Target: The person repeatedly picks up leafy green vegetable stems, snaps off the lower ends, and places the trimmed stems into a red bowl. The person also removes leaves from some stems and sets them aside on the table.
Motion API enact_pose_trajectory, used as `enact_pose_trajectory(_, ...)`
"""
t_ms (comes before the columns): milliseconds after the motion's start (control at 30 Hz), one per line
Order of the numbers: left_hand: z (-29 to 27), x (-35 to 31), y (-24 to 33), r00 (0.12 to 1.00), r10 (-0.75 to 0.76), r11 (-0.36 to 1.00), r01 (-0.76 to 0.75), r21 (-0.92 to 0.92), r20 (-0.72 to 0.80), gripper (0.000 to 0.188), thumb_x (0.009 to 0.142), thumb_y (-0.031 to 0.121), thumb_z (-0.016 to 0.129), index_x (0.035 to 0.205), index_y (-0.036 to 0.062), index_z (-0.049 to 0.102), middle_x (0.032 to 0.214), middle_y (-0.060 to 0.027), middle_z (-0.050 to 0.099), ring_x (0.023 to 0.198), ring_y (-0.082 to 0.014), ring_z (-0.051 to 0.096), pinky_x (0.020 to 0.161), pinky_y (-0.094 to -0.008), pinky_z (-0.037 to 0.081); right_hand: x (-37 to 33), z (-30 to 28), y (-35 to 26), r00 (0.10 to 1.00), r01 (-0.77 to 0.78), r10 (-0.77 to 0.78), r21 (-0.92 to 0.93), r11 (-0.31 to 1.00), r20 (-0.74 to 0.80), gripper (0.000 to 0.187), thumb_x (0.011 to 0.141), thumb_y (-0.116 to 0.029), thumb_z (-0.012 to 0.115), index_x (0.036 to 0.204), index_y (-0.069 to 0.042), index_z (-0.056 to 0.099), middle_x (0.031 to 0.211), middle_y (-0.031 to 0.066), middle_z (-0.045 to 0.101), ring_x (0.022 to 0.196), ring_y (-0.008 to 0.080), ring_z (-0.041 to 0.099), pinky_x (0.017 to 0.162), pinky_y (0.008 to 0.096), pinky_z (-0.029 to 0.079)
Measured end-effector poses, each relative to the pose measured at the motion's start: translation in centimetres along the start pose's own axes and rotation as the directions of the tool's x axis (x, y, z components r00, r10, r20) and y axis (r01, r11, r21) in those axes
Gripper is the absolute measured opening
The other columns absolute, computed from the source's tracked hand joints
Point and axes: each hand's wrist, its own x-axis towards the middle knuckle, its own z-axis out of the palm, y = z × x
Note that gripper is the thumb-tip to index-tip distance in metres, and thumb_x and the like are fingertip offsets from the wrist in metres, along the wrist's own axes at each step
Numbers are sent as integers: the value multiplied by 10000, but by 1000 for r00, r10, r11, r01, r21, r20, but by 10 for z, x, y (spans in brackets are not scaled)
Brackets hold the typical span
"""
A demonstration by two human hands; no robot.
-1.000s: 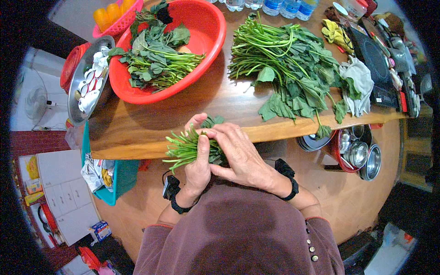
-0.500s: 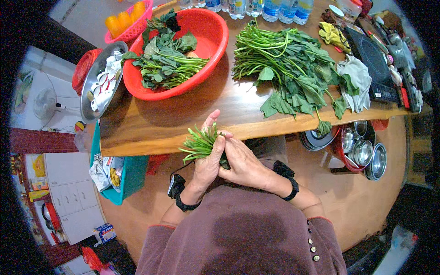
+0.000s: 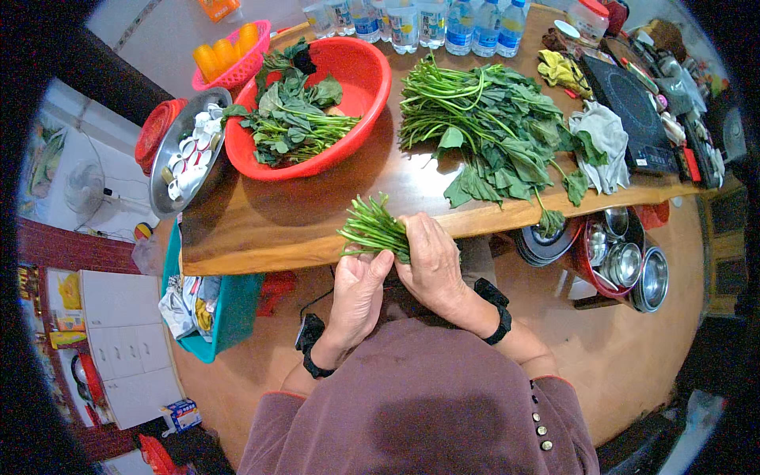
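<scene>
At the far left a steel bowl [image 3: 186, 162] of small white pieces sits half over the end of the bench [image 3: 261, 229], touching the red basin [image 3: 317, 103] of picked greens beside it. Below the bench edge hangs a teal bin [image 3: 226, 305].

In the middle, just off the near edge of the bench, the left hand [image 3: 356, 297] has its fingers clenched around the lower end of a small bundle of green stems [image 3: 372, 229], thumb pressed up against it. The right hand [image 3: 434, 265] lies over the same bundle from the other side, fingers curled down on the stalks. The stems fan out up and left over the bench edge.

The bundle is held in the air over the lap, so a loose grip would likely let stalks slip to the floor; squeezing too hard could bruise or snap the thin stems.

To the right lies a big heap of unsorted leafy greens [image 3: 491, 131], a grey cloth [image 3: 602, 142] and a black cooktop [image 3: 633, 107]. Water bottles [image 3: 412, 20] line the far edge. Nothing stands between the hands and the basin or the heap.
</scene>
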Motion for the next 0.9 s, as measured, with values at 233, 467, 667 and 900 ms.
enact_pose_trajectory(233, 10, 5, 6, 998, 55, 992, -57, 113, 18, 688, 955, 138, 698, 1525, 77, 318, 1413, -157, 544, 1320, -229, 508, 1168, -399, 348, -7, 7, -11, 985, 162, -170, -177, 971, -34, 242, 825, -106, 595, 1049, -22, 560, 903, 128, 527, 841, 297, 570, 704, 412, 463)
enact_pose_trajectory(467, 7, 14, 7, 998, 28, 989, -19, 146, -60, 113, 985, 120, 667, 1038, 21, 669, 1178, -136, 705, 1168, -214, 621, 1068, -395, 463, -10, 10, -14, 956, 282, -293, -236, 930, -11, 277, 822, -123, 578, 1071, -3, 588, 974, 108, 563, 906, 256, 573, 740, 375, 468)
enact_pose_trajectory(667, 12, 18, 27, 998, 62, 947, -60, 316, 4, 354, 1087, 287, 479, 1044, -7, 669, 1167, -163, 703, 1193, -265, 619, 1086, -433, 455, -5, 5, -19, 952, 299, -304, -99, 949, -40, 627, 722, -175, 756, 1304, -37, 567, 1112, 111, 586, 1062, 297, 576, 935, 474, 419)
enact_pose_trajectory(900, 16, 60, 142, 939, 294, 912, -332, 242, 178, 424, 1101, 409, 410, 783, 143, 500, 638, 30, 456, 664, -154, 586, 806, -404, 555, 1, -22, 13, 939, 281, -270, 23, 959, -214, 708, 764, -318, 812, 1397, -148, 548, 1291, 124, 506, 1201, 343, 506, 978, 498, 423)
